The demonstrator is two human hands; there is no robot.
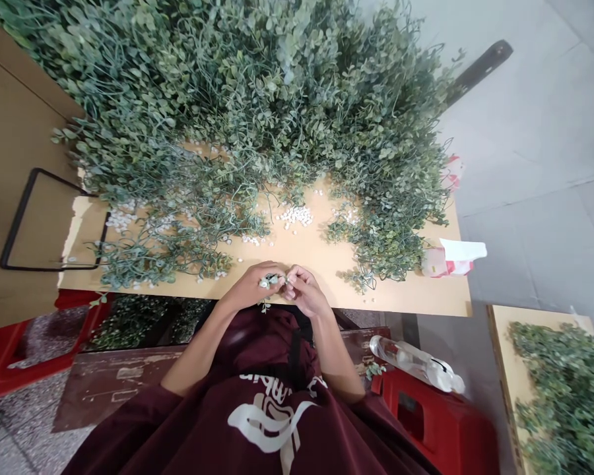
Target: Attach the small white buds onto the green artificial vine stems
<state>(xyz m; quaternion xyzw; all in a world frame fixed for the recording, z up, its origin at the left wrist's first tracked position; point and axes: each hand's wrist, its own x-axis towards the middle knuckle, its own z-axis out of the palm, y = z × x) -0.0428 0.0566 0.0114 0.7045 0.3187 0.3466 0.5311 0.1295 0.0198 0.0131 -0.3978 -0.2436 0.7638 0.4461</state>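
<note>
At the table's near edge my left hand is closed around a small artificial leaf sprig, whose leaves poke out below the fingers. A white bead-like piece shows at those fingers. My right hand meets the left, its thumb and fingertips pinched at the sprig's end; what exactly sits in that pinch is too small to make out. Just beyond the hands lies a pile of small white beads. Loose green sprigs with more white pieces spread to the left, and further sprigs to the right.
A large heap of artificial foliage covers the table's far side. A tissue pack lies at the right edge, a black metal frame at the left. A clear bottle rests on a red stool to my right.
</note>
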